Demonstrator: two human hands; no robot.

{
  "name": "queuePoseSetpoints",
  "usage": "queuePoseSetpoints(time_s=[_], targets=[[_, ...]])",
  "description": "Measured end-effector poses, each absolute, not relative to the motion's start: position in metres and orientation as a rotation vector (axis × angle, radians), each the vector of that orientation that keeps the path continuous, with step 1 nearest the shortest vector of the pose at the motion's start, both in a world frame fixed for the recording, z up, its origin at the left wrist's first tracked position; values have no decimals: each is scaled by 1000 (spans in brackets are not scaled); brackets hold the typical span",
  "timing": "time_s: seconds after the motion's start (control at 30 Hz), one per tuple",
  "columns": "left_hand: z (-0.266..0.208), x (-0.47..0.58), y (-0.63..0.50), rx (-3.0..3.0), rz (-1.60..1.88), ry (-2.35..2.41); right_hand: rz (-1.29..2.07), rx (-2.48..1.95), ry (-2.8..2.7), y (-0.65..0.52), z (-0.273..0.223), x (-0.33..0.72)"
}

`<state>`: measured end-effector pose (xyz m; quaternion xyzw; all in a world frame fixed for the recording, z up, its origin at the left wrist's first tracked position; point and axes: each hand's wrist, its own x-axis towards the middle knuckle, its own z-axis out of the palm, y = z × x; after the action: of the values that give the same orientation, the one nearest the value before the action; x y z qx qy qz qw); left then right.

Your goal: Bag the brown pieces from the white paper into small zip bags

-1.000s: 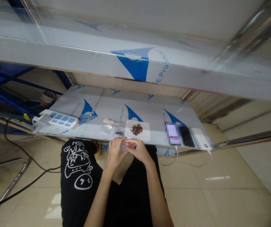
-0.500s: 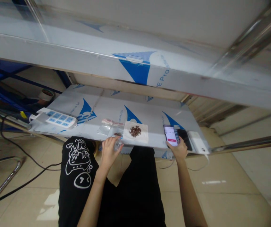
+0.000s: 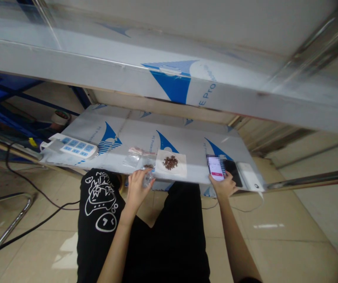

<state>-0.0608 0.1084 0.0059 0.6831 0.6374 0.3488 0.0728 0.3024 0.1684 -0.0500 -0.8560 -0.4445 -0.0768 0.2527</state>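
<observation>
My left hand (image 3: 137,184) is closed at the shelf's front edge, thumb and fingers pinching a clear plastic bag (image 3: 148,179). A few small brown pieces (image 3: 148,166) show just beyond the fingers. Right of that hand, a heap of small brown pieces (image 3: 170,162), perhaps beans or capsules, lies on a white paper square (image 3: 181,168). My right hand (image 3: 224,185) grips the lower end of a phone (image 3: 216,169), its thumb at the near left corner. The phone's lit screen shows a pink button. More clear bags (image 3: 132,157) lie behind my left hand.
On the shelf (image 3: 121,122), a white power strip (image 3: 78,148) stands at the left. A dark flat device (image 3: 233,173) and a white box with a cable (image 3: 250,177) lie right of the phone. An upper shelf (image 3: 98,67) overhangs the back. Black cables (image 3: 47,214) hang at the left.
The view has shifted slightly, so everything sits a little further right. My right hand's fingers have moved slightly at the phone; the left hand keeps its pinch.
</observation>
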Motion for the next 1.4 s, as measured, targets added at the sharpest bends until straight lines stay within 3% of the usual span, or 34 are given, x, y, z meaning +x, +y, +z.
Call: queuePoseSetpoints(time_s=[0.87, 1.4], targets=[[1, -60, 108, 2018, 997, 1934, -408, -2325, -1107, 160, -62, 314], [0, -58, 110, 2046, 970, 1938, -420, -2346, -1191, 182, -44, 322]])
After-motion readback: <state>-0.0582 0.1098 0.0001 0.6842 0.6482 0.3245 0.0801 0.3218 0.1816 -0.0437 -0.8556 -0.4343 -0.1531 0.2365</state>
